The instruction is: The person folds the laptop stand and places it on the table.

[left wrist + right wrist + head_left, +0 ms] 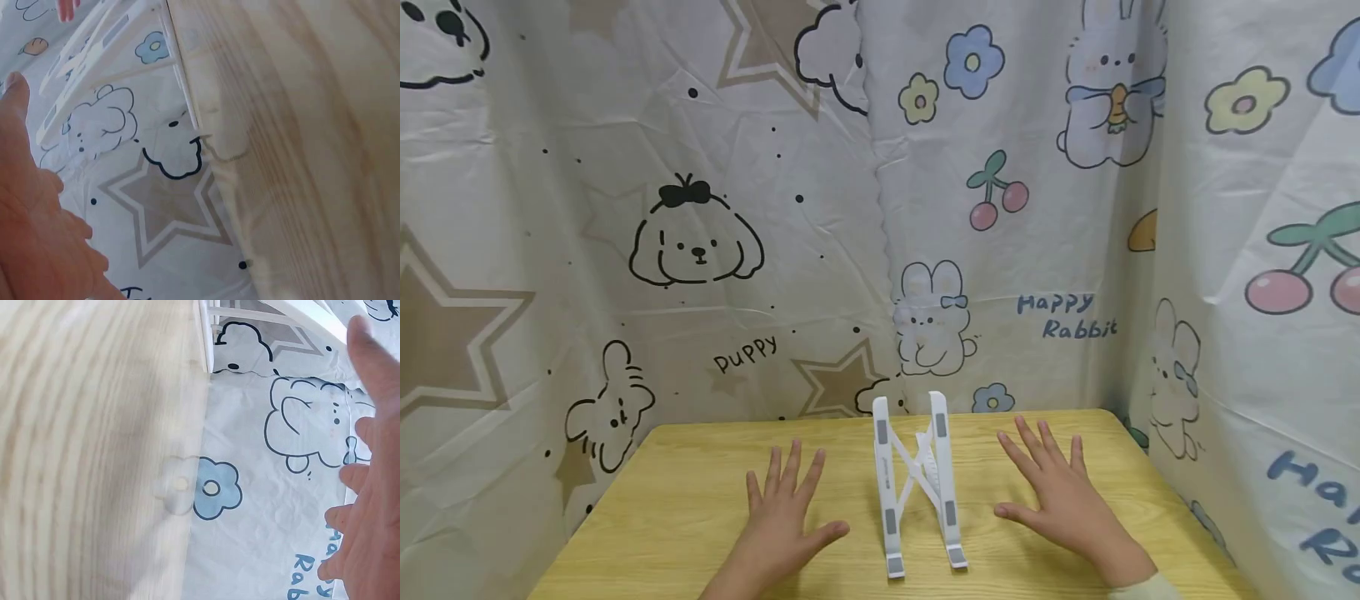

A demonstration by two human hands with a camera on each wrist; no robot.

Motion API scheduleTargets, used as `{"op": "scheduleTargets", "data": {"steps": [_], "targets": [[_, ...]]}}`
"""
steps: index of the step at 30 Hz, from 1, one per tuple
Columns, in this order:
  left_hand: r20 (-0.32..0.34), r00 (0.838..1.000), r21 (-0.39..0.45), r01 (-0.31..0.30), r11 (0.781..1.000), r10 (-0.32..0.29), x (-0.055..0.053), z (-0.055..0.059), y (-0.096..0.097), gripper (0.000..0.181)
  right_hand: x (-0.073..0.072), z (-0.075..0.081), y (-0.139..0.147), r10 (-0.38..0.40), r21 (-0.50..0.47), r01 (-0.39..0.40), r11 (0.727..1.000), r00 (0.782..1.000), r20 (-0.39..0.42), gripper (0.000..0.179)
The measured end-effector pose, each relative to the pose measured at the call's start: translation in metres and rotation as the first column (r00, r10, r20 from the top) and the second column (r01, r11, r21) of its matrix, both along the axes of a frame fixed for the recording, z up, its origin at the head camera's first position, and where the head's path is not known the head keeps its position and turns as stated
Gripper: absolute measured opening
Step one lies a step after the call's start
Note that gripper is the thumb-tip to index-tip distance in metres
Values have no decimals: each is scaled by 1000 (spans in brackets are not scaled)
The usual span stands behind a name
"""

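Note:
A white folding laptop stand (887,483) with grey pads and crossed struts stands unfolded in the middle of the wooden table. To its left, my left hand (782,517) is held with fingers spread and thumb toward the stand, touching nothing. My right hand (1067,504) mirrors it on the other side, fingers spread apart, thumb pointing at the stand. In the left wrist view the stand (94,59) slants beyond the thumb of the left hand (37,206). Part of the stand (300,319) also shows at the top of the right wrist view, near the right thumb.
The light wooden table (685,492) reaches back to a hanging printed curtain (820,275) with puppies, stars, rabbits and flowers. More of that cloth (1262,375) hangs along the right side.

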State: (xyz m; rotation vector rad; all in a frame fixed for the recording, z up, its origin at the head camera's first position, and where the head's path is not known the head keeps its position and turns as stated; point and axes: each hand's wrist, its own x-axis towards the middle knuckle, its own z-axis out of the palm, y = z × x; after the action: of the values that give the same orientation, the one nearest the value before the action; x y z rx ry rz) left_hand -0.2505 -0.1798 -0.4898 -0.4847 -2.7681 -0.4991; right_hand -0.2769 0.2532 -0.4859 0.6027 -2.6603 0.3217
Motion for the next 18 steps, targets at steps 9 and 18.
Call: {"op": "scheduleTargets", "data": {"steps": [9,18], "targets": [[223,973,314,-18,949,-55,-2,6,26,94,3,-4,-10,5,-65,1,998,995,102,91],[188,976,432,15,902,-107,-3,-3,50,96,4,-9,-18,23,-150,-3,989,991,132,87]]}}
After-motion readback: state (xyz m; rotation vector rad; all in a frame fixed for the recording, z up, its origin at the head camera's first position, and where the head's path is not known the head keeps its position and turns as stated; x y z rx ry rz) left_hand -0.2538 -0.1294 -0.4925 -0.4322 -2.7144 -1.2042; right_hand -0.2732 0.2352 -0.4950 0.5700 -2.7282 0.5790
